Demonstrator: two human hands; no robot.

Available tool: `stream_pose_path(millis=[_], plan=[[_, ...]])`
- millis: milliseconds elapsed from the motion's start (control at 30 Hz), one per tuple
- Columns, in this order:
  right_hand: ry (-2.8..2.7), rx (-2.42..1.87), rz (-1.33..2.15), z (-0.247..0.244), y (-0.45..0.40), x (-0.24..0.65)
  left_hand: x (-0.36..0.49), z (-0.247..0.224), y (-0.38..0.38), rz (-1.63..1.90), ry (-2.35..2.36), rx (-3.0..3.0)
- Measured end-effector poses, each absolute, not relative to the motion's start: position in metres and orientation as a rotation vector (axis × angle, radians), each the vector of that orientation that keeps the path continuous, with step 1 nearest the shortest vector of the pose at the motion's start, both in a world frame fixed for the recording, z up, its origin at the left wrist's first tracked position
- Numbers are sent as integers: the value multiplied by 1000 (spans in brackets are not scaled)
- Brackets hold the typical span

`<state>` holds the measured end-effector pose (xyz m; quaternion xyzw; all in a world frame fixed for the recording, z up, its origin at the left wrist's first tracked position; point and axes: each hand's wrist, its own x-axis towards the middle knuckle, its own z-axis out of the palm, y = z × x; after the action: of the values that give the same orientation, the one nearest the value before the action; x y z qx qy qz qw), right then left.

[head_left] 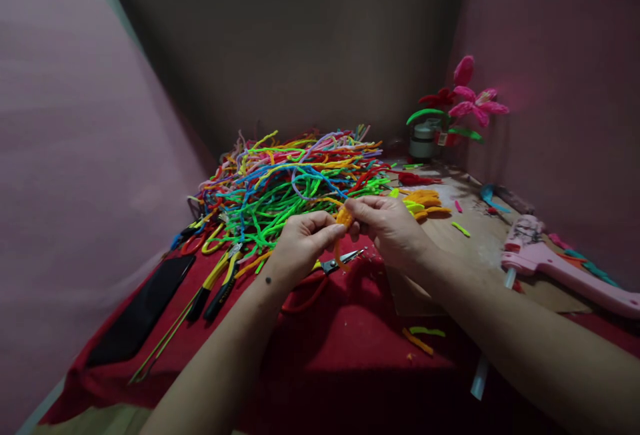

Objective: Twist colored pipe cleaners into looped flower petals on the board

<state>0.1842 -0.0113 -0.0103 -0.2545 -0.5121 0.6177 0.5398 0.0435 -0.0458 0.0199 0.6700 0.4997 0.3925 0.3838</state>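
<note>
Between my two hands is an orange pipe cleaner [344, 216], bent into a small folded shape with a loose tail hanging below. My left hand [306, 240] pinches it from the left with thumb and forefinger. From the right, my right hand [387, 222] grips its other side, fingers closed. Just under my hands lie red-handled scissors [327, 267], partly hidden by my left wrist. Behind them spreads a big heap of coloured pipe cleaners [295, 175]. Finished-looking orange petal shapes [425, 202] rest to the right of my right hand.
Pliers [220, 282] and a black phone [143, 308] lie at left on the red cloth [345, 348]. At right, a pink glue gun [560, 265] with a glue stick rests on a board [450, 235]. Pipe-cleaner flowers [477, 105] stand at the back right. Short offcuts [419, 340] lie in front.
</note>
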Motion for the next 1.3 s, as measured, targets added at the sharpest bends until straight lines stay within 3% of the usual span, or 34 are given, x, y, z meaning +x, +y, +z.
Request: stream_pose_path(millis=[467,900,1300], plan=[[-1216,-548,1587,-10,-11,186,42,18,-44,1012,1271,1723],[-1224,-655,1476,-7,-16,183,44,0,-42,1293,1459,2039],[-1296,-784,1286,-5,-18,181,46,5,-44,1169,1426,1939]])
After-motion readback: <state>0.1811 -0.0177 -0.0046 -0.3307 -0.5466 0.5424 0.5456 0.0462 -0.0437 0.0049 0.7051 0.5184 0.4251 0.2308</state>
